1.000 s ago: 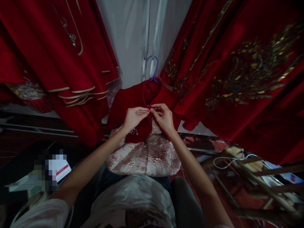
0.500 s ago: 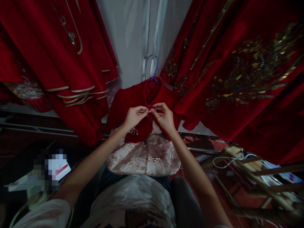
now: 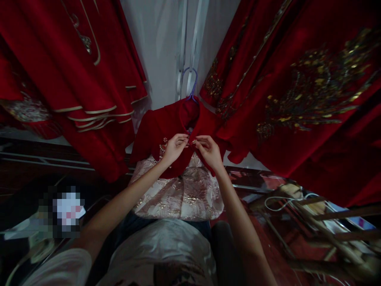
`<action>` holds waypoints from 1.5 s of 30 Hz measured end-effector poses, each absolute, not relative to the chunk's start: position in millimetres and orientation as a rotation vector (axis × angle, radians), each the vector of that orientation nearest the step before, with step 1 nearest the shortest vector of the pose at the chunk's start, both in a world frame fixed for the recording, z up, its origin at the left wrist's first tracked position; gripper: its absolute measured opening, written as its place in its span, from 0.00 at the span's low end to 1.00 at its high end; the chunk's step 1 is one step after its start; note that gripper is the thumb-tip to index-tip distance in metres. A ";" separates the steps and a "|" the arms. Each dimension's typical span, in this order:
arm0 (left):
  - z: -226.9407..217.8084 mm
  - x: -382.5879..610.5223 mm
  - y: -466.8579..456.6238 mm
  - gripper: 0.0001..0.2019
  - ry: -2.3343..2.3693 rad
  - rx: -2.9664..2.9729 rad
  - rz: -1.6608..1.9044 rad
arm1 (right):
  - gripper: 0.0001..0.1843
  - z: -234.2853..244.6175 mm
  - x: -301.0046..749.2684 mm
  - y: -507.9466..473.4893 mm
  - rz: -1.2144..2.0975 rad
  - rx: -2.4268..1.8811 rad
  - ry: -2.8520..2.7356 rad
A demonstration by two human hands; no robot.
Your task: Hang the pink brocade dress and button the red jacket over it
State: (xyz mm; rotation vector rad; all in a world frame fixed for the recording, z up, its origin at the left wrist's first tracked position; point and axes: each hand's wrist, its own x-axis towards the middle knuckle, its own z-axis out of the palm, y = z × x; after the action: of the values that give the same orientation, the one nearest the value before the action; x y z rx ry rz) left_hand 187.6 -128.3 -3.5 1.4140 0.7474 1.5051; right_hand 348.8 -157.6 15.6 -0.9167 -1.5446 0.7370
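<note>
A short red jacket hangs on a purple wire hanger, its neck opening facing me. Below it spreads a pale pink-and-gold brocade skirt. My left hand pinches the left front edge of the jacket just under the collar, fingers closed. Opposite it, my right hand is closed in a pinch on the other front edge, where a small pearly fastener shows at the fingertips. A beaded brooch with dangling strands sits on the jacket beside my left hand.
Red gold-trimmed garments hang at the left, and sequinned red garments at the right. A metal rail stands behind the hanger. A wooden chair with a white cable is at lower right; a blurred white box lies at lower left.
My fingertips have drawn slightly apart at the jacket's front, and both hands sit a little lower. The left hand has shifted right, uncovering more of the beaded brooch.
</note>
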 end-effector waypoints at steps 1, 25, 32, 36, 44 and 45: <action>-4.1 188.6 -126.5 0.10 0.754 1.424 1.512 | 0.13 16.4 346.7 -154.4 0.725 -0.921 -1.561; 15.0 189.7 -125.1 0.11 0.801 1.047 1.449 | 0.10 19.7 335.7 -137.7 0.732 -0.922 -1.649; 13.9 180.2 -126.2 0.11 0.732 1.115 1.530 | 0.11 26.4 332.9 -138.1 0.745 -0.926 -1.562; 9.5 180.7 -127.0 0.12 0.757 1.186 1.572 | 0.12 27.2 328.9 -135.6 0.759 -0.881 -1.504; 17.7 177.4 -128.6 0.16 0.807 1.259 1.563 | 0.11 24.3 321.1 -130.5 0.669 -0.853 -1.466; 18.7 176.8 -128.7 0.16 0.816 1.279 1.567 | 0.11 24.2 320.6 -130.7 0.667 -0.853 -1.468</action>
State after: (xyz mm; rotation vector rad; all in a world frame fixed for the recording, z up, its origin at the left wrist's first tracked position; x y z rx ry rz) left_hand 176.8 -128.7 18.7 1.2791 0.8164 1.5666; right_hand 320.6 -130.7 24.2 -0.8527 -1.4678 0.6668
